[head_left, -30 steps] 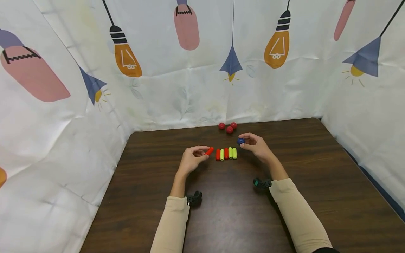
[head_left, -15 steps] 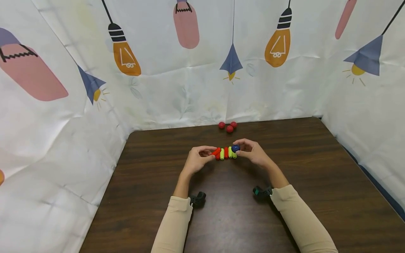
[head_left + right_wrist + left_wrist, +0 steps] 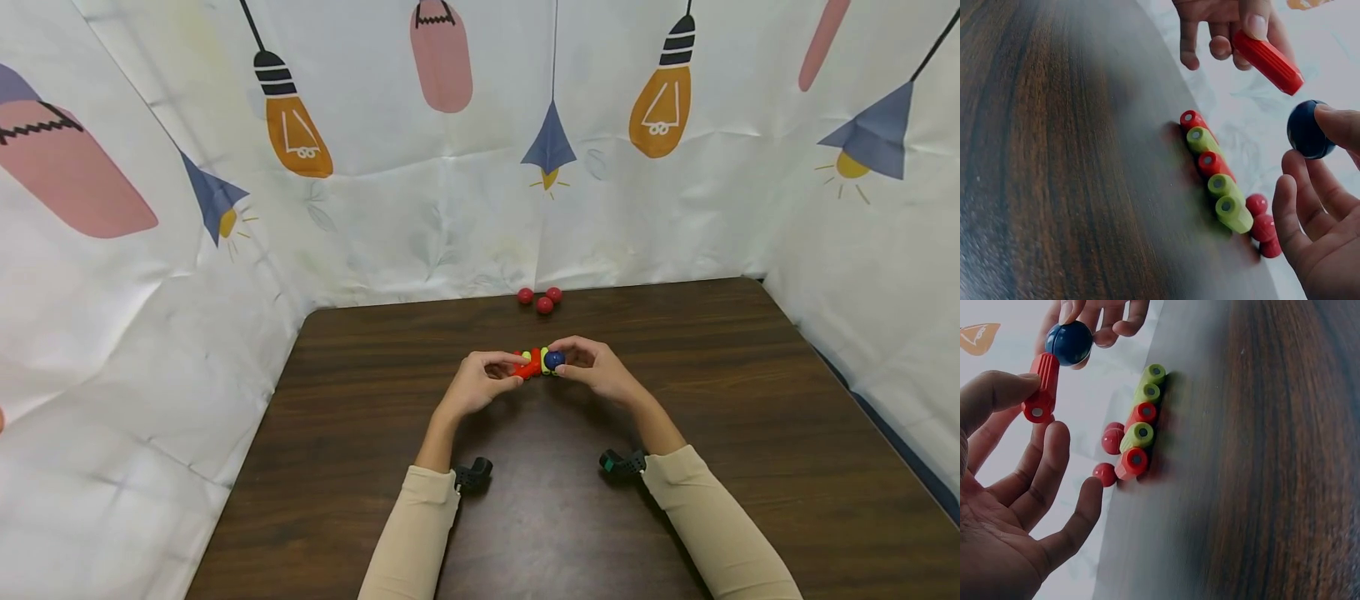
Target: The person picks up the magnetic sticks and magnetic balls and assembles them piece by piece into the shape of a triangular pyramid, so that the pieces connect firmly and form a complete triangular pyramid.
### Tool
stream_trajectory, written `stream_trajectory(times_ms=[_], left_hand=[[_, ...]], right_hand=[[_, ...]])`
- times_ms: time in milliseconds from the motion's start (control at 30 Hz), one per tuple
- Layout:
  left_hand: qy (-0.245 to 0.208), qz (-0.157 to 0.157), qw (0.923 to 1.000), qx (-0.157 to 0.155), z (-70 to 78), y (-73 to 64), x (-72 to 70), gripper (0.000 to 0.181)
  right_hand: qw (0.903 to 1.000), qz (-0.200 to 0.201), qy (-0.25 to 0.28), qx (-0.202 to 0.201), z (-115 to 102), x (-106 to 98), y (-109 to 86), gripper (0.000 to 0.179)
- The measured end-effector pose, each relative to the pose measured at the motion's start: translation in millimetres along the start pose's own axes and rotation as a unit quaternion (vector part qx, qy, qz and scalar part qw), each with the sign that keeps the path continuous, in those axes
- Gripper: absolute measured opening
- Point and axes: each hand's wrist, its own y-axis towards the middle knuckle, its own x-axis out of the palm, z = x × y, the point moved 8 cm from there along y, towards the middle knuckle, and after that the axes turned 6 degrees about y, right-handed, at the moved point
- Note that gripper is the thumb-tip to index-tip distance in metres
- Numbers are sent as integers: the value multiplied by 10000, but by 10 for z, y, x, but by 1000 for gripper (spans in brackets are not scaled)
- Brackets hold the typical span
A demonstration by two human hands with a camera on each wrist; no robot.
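Observation:
My left hand (image 3: 480,385) pinches a red ribbed rod (image 3: 1041,387) between thumb and fingers, a pale round spot showing on its near end. In my right hand (image 3: 600,371) a glossy dark blue ball (image 3: 1310,129) is held between thumb and fingertips. Rod and ball are raised above the table, the rod's far end angled toward the ball; a narrow gap shows between them in the right wrist view. Below them lies a side-by-side row of short rods, red (image 3: 1135,461) and yellow-green (image 3: 1233,214), with grey round spots on their ends. In the head view the hands partly cover this row.
Three red balls (image 3: 544,305) sit together behind the row, near the back edge of the dark wood-grain table (image 3: 360,417). A white cloth (image 3: 450,217) printed with lamps and bulbs hangs behind and along the sides. Both wrists wear black devices (image 3: 474,475).
My left hand has moved right with the red rod, and my right hand has moved left and nearer with the blue ball. They have come close together over the row.

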Motion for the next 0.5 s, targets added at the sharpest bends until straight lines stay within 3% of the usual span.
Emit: stream_trajectory(times_ms=[500], left_hand=[[35, -35, 10000, 14, -20, 8, 15, 21]], right_hand=[[9997, -150, 150, -133, -23, 73, -21, 35]])
